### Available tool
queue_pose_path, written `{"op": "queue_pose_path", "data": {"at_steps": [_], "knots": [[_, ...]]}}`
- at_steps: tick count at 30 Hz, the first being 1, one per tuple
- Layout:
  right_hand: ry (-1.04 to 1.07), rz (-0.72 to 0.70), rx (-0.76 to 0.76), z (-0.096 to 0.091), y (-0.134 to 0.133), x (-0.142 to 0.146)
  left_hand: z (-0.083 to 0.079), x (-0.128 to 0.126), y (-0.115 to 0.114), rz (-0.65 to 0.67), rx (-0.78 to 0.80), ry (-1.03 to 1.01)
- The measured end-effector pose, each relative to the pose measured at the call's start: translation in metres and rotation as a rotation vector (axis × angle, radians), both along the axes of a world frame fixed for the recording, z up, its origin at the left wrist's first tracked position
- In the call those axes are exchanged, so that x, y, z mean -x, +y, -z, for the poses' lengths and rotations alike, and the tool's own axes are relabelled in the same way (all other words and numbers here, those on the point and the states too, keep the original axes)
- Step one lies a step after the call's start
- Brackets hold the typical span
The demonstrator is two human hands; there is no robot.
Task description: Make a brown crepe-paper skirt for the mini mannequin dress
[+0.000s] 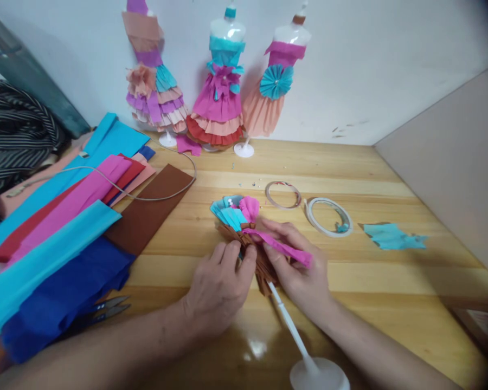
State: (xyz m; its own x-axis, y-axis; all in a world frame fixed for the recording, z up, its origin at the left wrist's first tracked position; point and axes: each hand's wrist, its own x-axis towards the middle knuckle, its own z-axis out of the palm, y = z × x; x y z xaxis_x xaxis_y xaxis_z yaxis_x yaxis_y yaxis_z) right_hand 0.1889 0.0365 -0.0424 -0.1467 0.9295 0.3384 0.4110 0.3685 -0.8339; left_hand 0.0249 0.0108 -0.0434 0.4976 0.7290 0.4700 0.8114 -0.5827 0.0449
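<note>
- From my remote seat I've got the strip (282, 247) (pink) right at R hand (303, 288), no gap: it runs betw. thumb & fingers, so R is the nearer one.
- Strip's long axis slants upper L to lower R in view. Inner end meets the dress (264, 273) (brown), just below the top (231, 215) (blue/pink); outer end sits over R palm.
- Dress is betw. both hands, also on a diag.: top points away & L, stem (290, 319) runs back & R to the base (325, 376) at the near edge of view.
- Strip lies flatter than the stem, so not parallel. I judge that angle, at the inner end, is the key relation here.
- R hand: pinching strip, thumb on near side, fingers on far side. Can't tell if the hidden fingers grip dress too.
- L hand (218, 287): fingers bent, thumb & index close tog., gripping dress from its L side. Tips partly hidden.
- L thumb tip is nr strip's inner end; looks apart to me.
- Can't tell if dress touches the counter (370, 303) or hangs just above.
- Past R hand, on counter: roll (311, 219) (white), then scrap (392, 236) (blue) further R, both apart from it.
</note>
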Motion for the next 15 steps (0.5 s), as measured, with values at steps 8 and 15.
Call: {"op": "queue_pose_path", "data": {"at_steps": [8, 15], "knots": [[0.26, 0.088, 0.108, -0.002, 0.006, 0.0, -0.005, 0.011, 0.019, 0.211, -0.037, 0.044], [0.317, 0.084, 0.169, -0.002, 0.008, 0.005, -0.003, 0.012, 0.026, 0.289, -0.074, 0.068]]}}
